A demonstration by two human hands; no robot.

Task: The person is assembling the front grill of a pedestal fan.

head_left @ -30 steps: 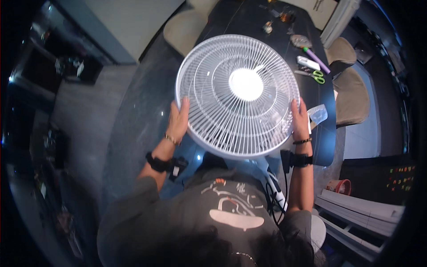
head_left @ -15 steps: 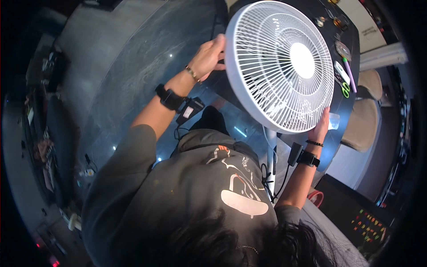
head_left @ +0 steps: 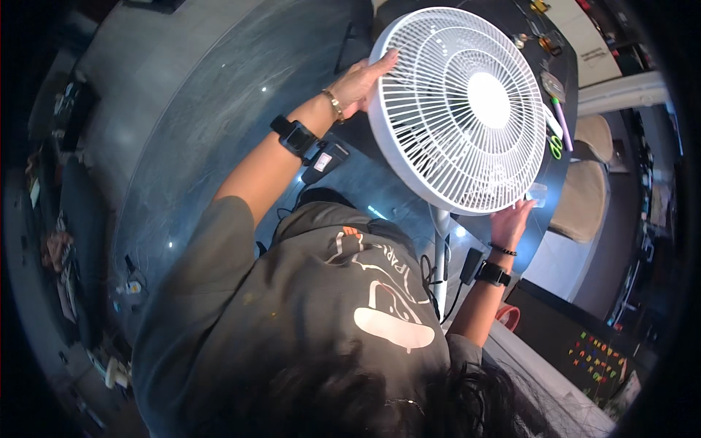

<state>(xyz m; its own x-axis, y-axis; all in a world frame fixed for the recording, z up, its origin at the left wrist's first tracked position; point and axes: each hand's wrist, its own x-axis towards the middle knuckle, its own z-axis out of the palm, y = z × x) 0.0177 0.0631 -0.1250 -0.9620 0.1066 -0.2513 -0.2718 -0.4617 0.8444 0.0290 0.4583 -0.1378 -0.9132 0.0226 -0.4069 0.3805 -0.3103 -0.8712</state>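
A white pedestal fan stands before me, its round wire grille tilted toward me and a plain white disc at its centre. My left hand grips the rim at the upper left, thumb lying over the front of the grille; its other fingers are mostly hidden behind. At the lower right, my right hand holds the bottom edge of the rim with its fingertips. Below the head, the white fan pole runs down beside my shirt. A black watch-like device is strapped to each wrist.
Behind the fan, a dark table carries green-handled scissors and a purple-handled tool. Beige chairs stand along its right side. Dark cables hang near the pole. A red round object lies at the lower right.
My left thumb has come over the front of the grille. My right hand has shifted from the rim's right side toward its bottom edge. The view has shifted slightly.
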